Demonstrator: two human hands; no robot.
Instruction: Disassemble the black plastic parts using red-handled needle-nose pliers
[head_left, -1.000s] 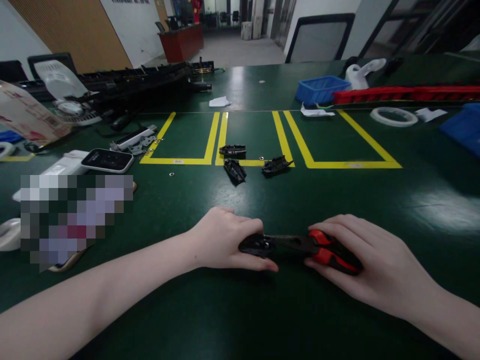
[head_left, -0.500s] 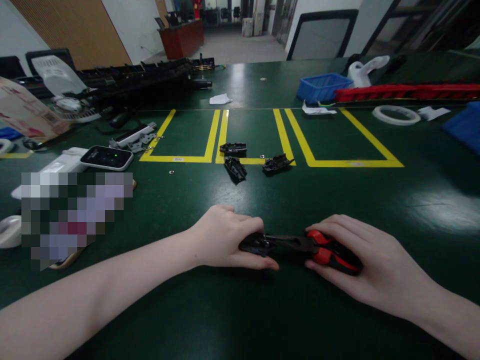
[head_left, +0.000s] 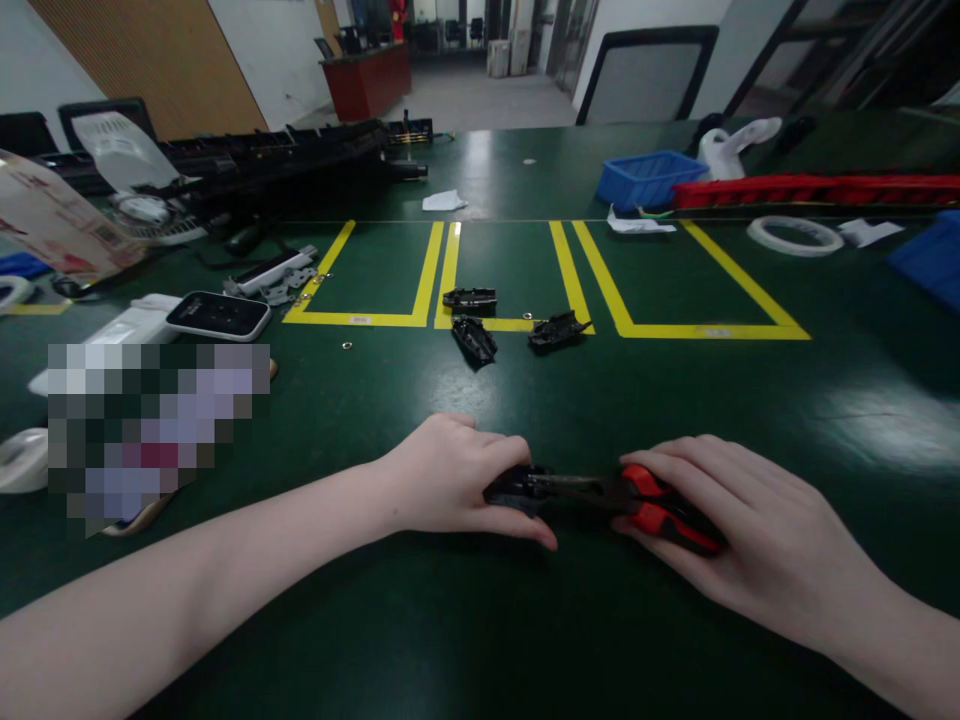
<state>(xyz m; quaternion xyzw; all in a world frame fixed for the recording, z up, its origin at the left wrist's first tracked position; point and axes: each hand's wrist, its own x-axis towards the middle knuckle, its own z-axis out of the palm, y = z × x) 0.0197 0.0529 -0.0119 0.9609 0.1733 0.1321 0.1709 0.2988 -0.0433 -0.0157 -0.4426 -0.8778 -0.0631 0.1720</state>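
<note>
My left hand [head_left: 465, 480] is wrapped round a small black plastic part [head_left: 521, 490] above the green table [head_left: 420, 620]. My right hand [head_left: 742, 520] grips red-and-black pliers [head_left: 649, 500], whose jaws point left and reach the right end of that part. Whether the jaw tips clasp anything is too small to tell. Farther off lie three similar black pieces: one [head_left: 469, 299] inside the middle yellow frame, one [head_left: 474, 341] just in front of it, and one [head_left: 556, 330] by the frame's right corner. A small metal ring [head_left: 527, 316] rests near them.
Yellow tape frames [head_left: 705, 331] mark the table. On the left are a white-edged device [head_left: 217, 315], a blurred flat object [head_left: 180, 430] and metal parts [head_left: 277, 272]. A blue basket [head_left: 649, 180], red strip [head_left: 817, 188] and tape roll [head_left: 795, 236] are at the back right.
The pliers' handles look slightly closer together, and the fingers of my right hand have shifted a little. My left hand keeps its hold on the black part. The whole view has shifted slightly.
</note>
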